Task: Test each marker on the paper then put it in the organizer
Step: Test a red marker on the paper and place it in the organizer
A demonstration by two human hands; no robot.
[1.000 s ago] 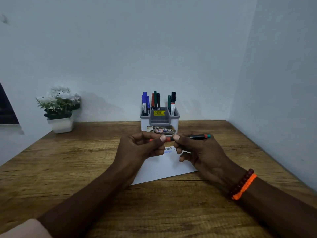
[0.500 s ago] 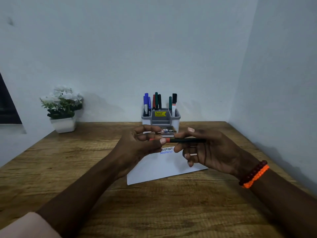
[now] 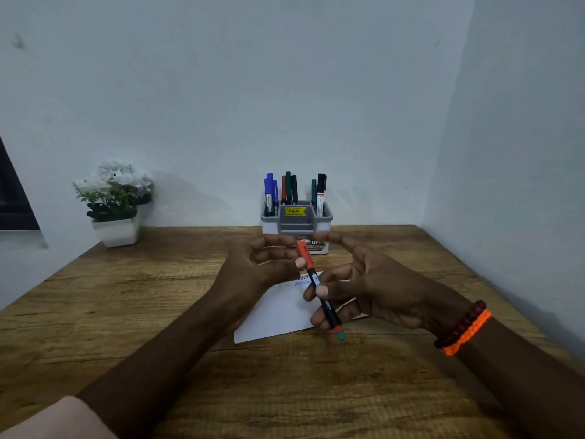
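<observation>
On organizer [image 3: 296, 217] – yellow sticker [image 3: 295, 211] reads "49.00"

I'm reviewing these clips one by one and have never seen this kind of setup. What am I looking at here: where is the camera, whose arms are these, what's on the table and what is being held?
There is no machine here. The single picture comes from a wide-angle camera worn on a person's head, looking forward and down, so the two arms reaching in are that person's own.

The left hand pinches the orange cap end of a marker. The right hand, with beaded bracelets at the wrist, holds the black barrel lower down. The marker is tilted, cap end away from the camera.

Beneath the hands, a white sheet of paper with scribbles lies on the wooden table. At the back, by the wall, stands a grey organizer with several markers upright in it. A potted plant with white flowers stands to the left.
</observation>
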